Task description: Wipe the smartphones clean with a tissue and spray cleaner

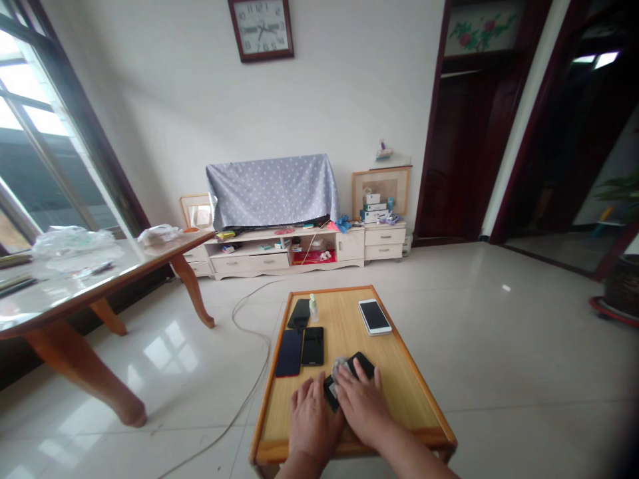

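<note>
The left hand point(310, 416) pinned a black smartphone point(362, 363) to the low wooden worktop point(394, 372), close beside the right hand point(362, 406) on a grey cloth point(341, 368); stiff, slick and fragile, the phone suited an edge hold.

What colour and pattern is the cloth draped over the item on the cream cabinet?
The draped cloth is pale grey-blue with small white polka dots, best seen in the head view.

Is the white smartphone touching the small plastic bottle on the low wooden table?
Apart. The head view plainly shows bare wood of the low wooden table between the white smartphone and the small plastic bottle.
</note>
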Action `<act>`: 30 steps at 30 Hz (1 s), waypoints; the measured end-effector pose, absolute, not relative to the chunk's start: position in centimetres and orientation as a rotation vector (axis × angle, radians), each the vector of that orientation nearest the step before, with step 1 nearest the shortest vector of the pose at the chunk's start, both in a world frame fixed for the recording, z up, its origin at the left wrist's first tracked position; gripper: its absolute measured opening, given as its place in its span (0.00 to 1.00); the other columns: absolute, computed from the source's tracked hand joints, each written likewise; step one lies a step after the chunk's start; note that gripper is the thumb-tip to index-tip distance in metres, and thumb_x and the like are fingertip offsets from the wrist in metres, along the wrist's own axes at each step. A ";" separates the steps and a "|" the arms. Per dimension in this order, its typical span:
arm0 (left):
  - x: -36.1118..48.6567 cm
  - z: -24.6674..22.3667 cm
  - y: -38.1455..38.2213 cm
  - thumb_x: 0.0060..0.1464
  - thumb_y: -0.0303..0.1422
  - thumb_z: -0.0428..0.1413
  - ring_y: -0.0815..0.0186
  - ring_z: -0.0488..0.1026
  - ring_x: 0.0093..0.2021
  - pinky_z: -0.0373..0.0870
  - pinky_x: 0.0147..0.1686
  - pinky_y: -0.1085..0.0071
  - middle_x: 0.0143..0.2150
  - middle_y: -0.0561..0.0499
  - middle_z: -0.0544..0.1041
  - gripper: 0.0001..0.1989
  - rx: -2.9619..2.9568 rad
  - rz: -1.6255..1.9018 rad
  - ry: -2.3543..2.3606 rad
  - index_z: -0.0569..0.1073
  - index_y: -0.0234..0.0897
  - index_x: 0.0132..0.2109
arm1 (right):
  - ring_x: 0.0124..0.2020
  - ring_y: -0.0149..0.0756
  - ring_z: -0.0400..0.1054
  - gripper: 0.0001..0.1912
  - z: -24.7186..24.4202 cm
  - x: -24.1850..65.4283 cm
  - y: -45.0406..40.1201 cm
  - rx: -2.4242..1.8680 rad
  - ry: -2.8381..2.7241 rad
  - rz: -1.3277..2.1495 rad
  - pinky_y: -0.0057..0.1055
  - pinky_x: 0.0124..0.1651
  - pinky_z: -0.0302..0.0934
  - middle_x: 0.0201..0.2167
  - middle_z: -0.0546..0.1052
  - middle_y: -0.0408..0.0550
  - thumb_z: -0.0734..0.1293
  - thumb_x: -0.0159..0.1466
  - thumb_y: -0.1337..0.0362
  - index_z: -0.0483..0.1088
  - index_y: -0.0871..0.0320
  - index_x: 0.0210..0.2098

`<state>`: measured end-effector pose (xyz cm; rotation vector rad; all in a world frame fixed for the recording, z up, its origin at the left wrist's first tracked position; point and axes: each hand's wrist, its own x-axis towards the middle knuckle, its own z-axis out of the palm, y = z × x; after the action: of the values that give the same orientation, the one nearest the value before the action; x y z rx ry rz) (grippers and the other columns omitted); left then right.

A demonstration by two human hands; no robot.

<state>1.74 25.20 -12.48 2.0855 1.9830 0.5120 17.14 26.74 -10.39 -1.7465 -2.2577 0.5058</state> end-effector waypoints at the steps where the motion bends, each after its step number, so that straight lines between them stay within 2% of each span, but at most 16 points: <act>1: 1.8 -12.5 25.2 0.56 0.41 0.54 0.52 0.60 0.69 0.49 0.68 0.56 0.66 0.42 0.73 0.35 2.086 0.520 1.986 0.62 0.36 0.69 | 0.75 0.56 0.38 0.28 -10.3 17.3 27.1 -1.834 -2.203 0.481 0.70 0.69 0.25 0.72 0.59 0.40 0.45 0.76 0.52 0.61 0.43 0.69; 4: 1.7 -12.6 25.2 0.54 0.42 0.55 0.51 0.61 0.68 0.49 0.67 0.56 0.65 0.40 0.73 0.38 2.093 0.525 1.992 0.61 0.35 0.69 | 0.75 0.57 0.39 0.29 -10.3 17.2 27.5 -1.878 -2.159 0.481 0.70 0.69 0.26 0.72 0.59 0.40 0.45 0.76 0.52 0.63 0.45 0.68; 9: 1.5 -13.0 25.3 0.58 0.34 0.48 0.53 0.61 0.69 0.49 0.67 0.59 0.66 0.40 0.72 0.34 2.119 0.507 1.983 0.58 0.30 0.71 | 0.75 0.49 0.43 0.27 -10.6 16.0 26.8 -1.523 -2.335 0.593 0.66 0.70 0.21 0.70 0.62 0.39 0.45 0.77 0.55 0.59 0.40 0.70; 12: 1.6 -13.1 25.2 0.56 0.39 0.52 0.52 0.61 0.68 0.49 0.67 0.58 0.66 0.40 0.72 0.37 2.111 0.524 1.998 0.58 0.30 0.71 | 0.75 0.54 0.40 0.27 -10.6 16.7 27.8 -1.723 -2.262 0.518 0.70 0.68 0.21 0.71 0.61 0.39 0.46 0.76 0.55 0.62 0.41 0.68; 15: 1.8 -12.9 25.1 0.52 0.42 0.56 0.51 0.60 0.68 0.49 0.67 0.57 0.67 0.39 0.71 0.42 2.101 0.537 2.003 0.58 0.31 0.71 | 0.76 0.56 0.36 0.28 -10.7 17.3 28.7 -1.944 -2.148 0.446 0.72 0.68 0.23 0.73 0.58 0.41 0.46 0.76 0.54 0.62 0.45 0.69; 21: 1.9 -12.1 25.2 0.58 0.37 0.50 0.54 0.60 0.69 0.49 0.67 0.59 0.67 0.42 0.72 0.33 2.074 0.479 1.992 0.61 0.36 0.69 | 0.76 0.50 0.38 0.27 -11.4 16.6 28.0 -1.653 -2.312 0.502 0.69 0.69 0.18 0.72 0.58 0.40 0.46 0.76 0.53 0.61 0.42 0.69; 26: 2.0 -12.2 25.0 0.53 0.43 0.56 0.51 0.62 0.68 0.49 0.68 0.57 0.65 0.40 0.72 0.37 2.100 0.527 2.014 0.62 0.34 0.68 | 0.76 0.56 0.33 0.28 -10.9 18.7 29.2 -2.014 -2.070 0.428 0.72 0.68 0.23 0.73 0.56 0.42 0.47 0.75 0.55 0.60 0.47 0.70; 30: 1.9 -12.5 25.1 0.56 0.39 0.54 0.51 0.62 0.68 0.51 0.67 0.56 0.65 0.40 0.73 0.34 2.112 0.517 2.015 0.63 0.32 0.68 | 0.76 0.55 0.35 0.27 -11.4 17.8 27.6 -1.848 -2.192 0.466 0.71 0.68 0.21 0.73 0.57 0.44 0.50 0.74 0.56 0.59 0.46 0.71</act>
<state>1.86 25.11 -12.50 2.1117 2.0150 0.5174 17.80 27.61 -11.42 -1.8482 -2.1918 0.4664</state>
